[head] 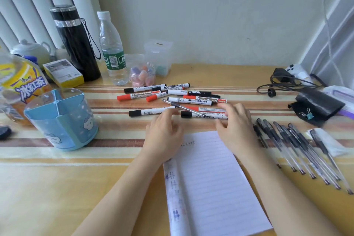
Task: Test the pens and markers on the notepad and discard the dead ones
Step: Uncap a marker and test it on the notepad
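White notepad (214, 178), one; blue holder (63, 126), one

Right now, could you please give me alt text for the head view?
A person's left hand and right hand reach past an open lined notepad to a pile of whiteboard markers on a striped desk. Black pens lie in a row at right; a blue pen holder stands at left.

Striped table (67, 188): notepad (214, 182), markers (189, 101), gel pens (298, 145), pen holder (63, 120), flask (76, 44), bottle (113, 53).
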